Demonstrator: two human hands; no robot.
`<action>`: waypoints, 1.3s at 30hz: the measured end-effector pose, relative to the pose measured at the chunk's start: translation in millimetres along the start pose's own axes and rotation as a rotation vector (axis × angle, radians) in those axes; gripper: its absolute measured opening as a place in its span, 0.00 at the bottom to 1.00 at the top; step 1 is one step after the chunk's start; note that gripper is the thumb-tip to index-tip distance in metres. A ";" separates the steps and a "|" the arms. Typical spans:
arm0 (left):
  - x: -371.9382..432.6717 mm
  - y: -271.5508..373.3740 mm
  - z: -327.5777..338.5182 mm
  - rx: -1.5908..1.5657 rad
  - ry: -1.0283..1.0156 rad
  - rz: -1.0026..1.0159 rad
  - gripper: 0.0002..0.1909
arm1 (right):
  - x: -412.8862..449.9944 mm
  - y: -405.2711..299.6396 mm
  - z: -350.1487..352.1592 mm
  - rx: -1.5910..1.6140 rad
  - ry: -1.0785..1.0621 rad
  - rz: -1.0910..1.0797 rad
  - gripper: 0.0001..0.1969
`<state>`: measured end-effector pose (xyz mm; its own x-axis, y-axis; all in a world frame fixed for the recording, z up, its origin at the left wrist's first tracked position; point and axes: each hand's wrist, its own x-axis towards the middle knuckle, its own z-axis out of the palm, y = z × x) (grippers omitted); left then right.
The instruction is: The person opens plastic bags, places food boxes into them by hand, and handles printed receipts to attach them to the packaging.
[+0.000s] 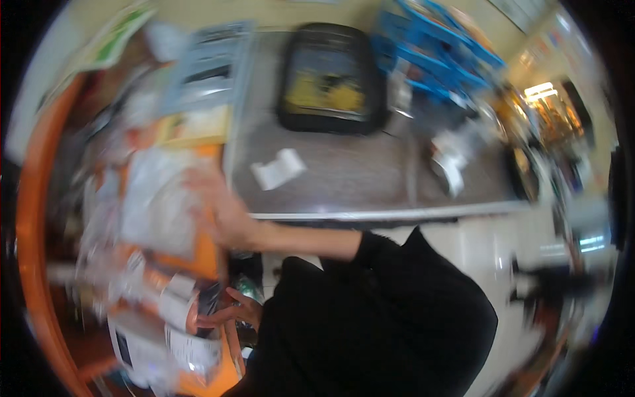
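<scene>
My right hand (223, 213) is blurred by motion. It hovers over or touches a white plastic-wrapped packet (158, 203) on an orange surface (208, 258); contact is not clear. Lower down, my left hand (240, 311) has its thumb and fingers apart. A fingertip rests at or just beside an orange-and-black wrapped packet (193, 312) with white labels. Below that lie a clear-wrapped packet with a printed label (193, 352) and a white packet (141, 342). Black sleeves cover most of both arms.
A dark table (342, 168) with a pale front edge bears a black tray or basket (330, 119) with yellow items, crumpled white paper (279, 168) and blue stacked racks (436, 64). An orange frame (34, 198) borders the heaped packets. Another person (555, 285) is at far right.
</scene>
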<state>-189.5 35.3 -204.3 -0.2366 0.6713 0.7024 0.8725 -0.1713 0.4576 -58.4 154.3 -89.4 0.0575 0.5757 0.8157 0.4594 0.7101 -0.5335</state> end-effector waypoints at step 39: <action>9.5 1.9 -195.8 -0.028 0.740 -0.496 0.21 | 78.8 79.6 216.0 0.318 -1.511 0.337 0.16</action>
<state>-273.8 -100.0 -90.0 -0.8084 0.0373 0.5874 0.5875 -0.0091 0.8091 -208.8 343.8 -116.0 -0.8752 0.4368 -0.2079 0.4002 0.4124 -0.8184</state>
